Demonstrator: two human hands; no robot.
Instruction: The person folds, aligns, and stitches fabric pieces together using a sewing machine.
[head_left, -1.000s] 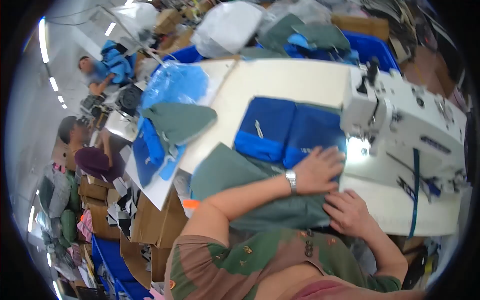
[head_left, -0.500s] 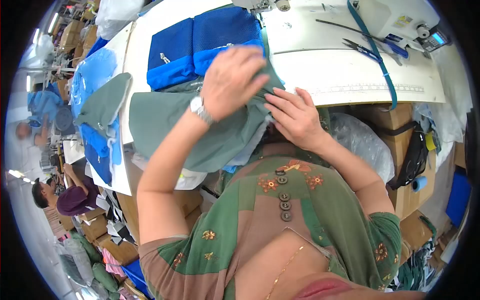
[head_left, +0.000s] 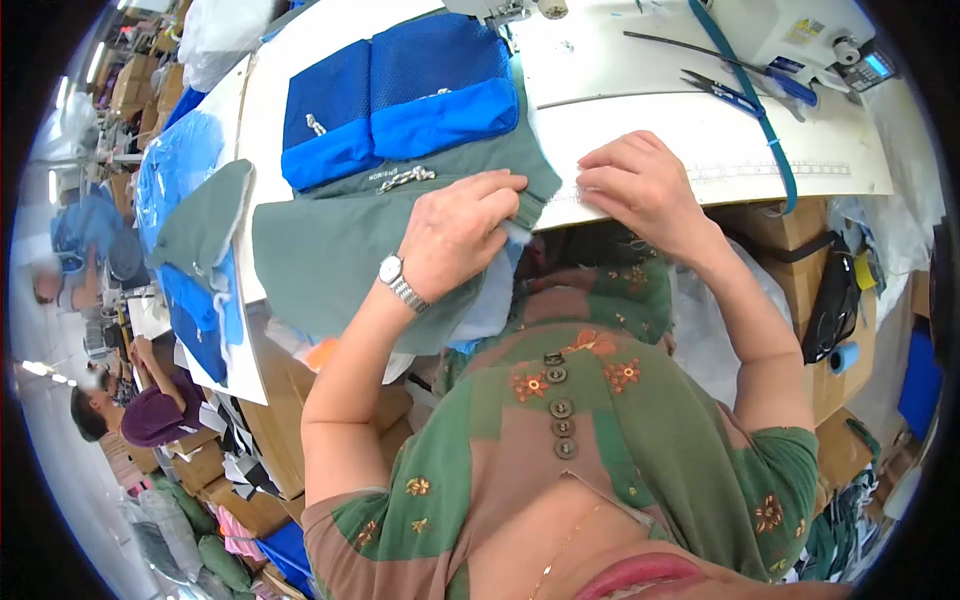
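My left hand (head_left: 452, 232), with a silver watch at the wrist, is closed on the green fabric (head_left: 345, 250) near its right edge. Blue mesh pockets (head_left: 440, 80) lie on that fabric, above the hand. A knotted light cord (head_left: 406, 179) rests between the pockets and my left hand. My right hand (head_left: 640, 190) is over the table's front edge, to the right of the fabric and apart from it, fingers curled and slightly spread, holding nothing visible.
The sewing machine (head_left: 800, 35) stands at the top right of the white table (head_left: 600, 120). Blue-handled scissors (head_left: 725, 93) and a teal strap (head_left: 765, 120) lie there. More green fabric (head_left: 205, 215) is at the left. A person in purple (head_left: 160, 410) sits far left.
The view has tilted down. My left hand has come down onto the fabric and closed on its edge. My right hand has moved off the fabric to the right.
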